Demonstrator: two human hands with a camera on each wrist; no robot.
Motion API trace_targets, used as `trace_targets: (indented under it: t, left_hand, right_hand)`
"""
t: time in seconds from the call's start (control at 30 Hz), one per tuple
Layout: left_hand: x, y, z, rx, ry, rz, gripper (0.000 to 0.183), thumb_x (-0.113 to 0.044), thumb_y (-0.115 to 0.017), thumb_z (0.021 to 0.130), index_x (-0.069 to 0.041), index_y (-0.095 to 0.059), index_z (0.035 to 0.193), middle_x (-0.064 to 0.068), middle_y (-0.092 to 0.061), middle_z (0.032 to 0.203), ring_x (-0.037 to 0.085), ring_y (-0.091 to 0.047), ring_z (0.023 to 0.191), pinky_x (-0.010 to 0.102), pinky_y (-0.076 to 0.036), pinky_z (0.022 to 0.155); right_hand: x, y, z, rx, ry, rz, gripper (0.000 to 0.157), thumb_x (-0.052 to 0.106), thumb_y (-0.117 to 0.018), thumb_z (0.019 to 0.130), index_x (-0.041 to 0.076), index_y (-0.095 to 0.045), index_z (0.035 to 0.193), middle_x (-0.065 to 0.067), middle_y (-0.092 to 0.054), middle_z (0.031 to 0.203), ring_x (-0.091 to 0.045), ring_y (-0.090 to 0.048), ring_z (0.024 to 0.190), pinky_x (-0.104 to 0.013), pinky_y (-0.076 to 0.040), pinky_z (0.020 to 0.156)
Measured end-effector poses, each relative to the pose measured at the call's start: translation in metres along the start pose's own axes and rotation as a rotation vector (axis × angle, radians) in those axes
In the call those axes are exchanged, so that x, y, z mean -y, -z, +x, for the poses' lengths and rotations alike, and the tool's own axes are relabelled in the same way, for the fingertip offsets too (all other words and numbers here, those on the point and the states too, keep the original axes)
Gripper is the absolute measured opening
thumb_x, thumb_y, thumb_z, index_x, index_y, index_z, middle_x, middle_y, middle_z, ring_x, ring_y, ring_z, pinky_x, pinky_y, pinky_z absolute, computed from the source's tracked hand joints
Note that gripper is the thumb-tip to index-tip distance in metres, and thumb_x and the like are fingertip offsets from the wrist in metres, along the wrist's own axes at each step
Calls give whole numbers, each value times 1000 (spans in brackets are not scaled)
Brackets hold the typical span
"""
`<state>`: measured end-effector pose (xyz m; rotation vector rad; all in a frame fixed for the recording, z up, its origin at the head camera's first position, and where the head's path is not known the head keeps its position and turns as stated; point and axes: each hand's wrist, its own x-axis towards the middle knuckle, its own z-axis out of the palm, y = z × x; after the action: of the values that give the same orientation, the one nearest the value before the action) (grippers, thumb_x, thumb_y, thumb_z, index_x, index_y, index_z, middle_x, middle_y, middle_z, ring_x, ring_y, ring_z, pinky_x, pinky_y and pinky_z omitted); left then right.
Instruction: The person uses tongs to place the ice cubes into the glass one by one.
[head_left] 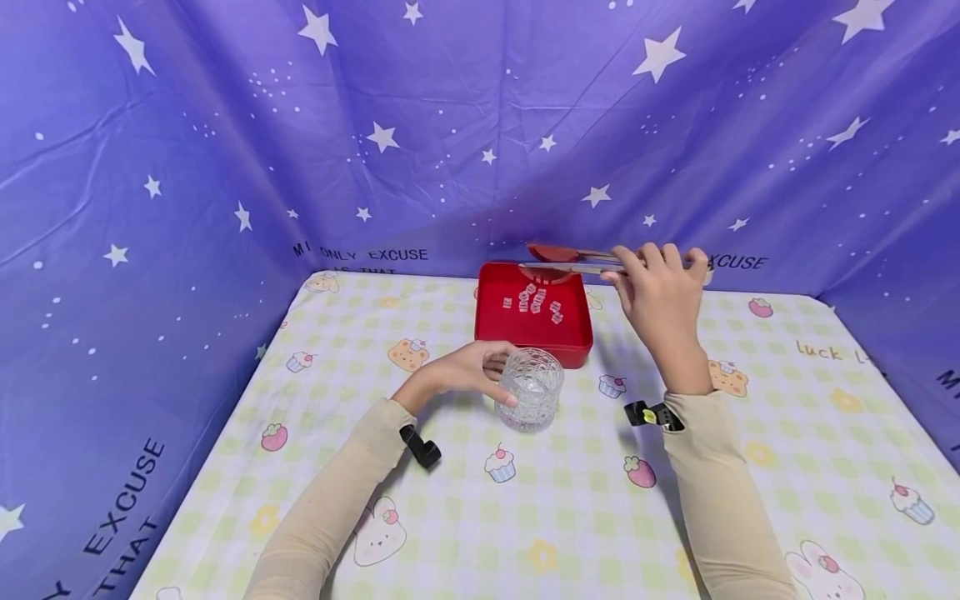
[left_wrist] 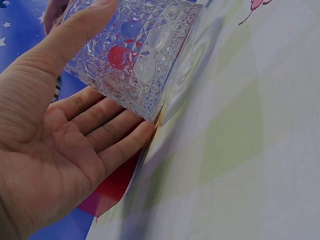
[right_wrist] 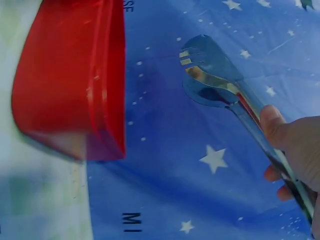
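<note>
A clear cut-glass tumbler [head_left: 531, 390] stands upright on the checked cloth. My left hand [head_left: 472, 371] holds its left side, the thumb [left_wrist: 75, 37] along the near wall and the fingers behind, low by the base. My right hand [head_left: 663, 287] grips metal serving tongs [right_wrist: 255, 125] by the handles. One end of the tongs is slotted like a fork, the other rounded like a spoon. Their ends are a little apart over the back of a red tray [head_left: 534, 340], nothing visible between them. Small clear pieces [head_left: 537, 302] lie scattered in the tray.
The red tray sits just behind the tumbler, near the table's back edge. A purple star-printed curtain [head_left: 435, 167] hangs close behind and along both sides. The tablecloth [head_left: 585, 533] has printed cupcakes, strawberries and bears. Black straps [head_left: 654, 415] circle both wrists.
</note>
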<state>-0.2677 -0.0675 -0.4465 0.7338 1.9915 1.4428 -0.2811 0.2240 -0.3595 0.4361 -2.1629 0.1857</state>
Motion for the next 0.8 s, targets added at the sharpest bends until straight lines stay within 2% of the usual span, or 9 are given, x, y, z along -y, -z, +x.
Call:
trace_targets:
  t: [0.1, 0.33, 0.8]
  left_hand:
    - [0, 0, 0, 0, 0, 3, 63, -5, -86, 80, -5, -58, 136, 13, -65, 133, 25, -59, 128, 32, -52, 109]
    - [0, 0, 0, -1, 0, -4, 63, -2, -86, 79, -5, -58, 135, 14, -65, 132, 25, -60, 127, 31, -53, 108]
    - [1, 0, 1, 10, -12, -11, 63, -3, -85, 79, -5, -58, 135, 13, -65, 131, 22, -61, 125, 31, -52, 108]
  right_hand:
    - [-4, -6, -3, -19, 33, 23, 27, 30, -73, 91, 11, -71, 111, -18, -63, 90, -39, -53, 90, -59, -29, 96]
    - [-11, -13, -7, 48, 81, 31, 35, 36, -71, 93, 8, -74, 113, -17, -68, 94, -37, -54, 92, -58, -29, 96]
    - [-8, -15, -8, 124, 124, 33, 27, 30, -76, 90, 7, -76, 104, -16, -66, 87, -36, -53, 91, -58, -33, 95]
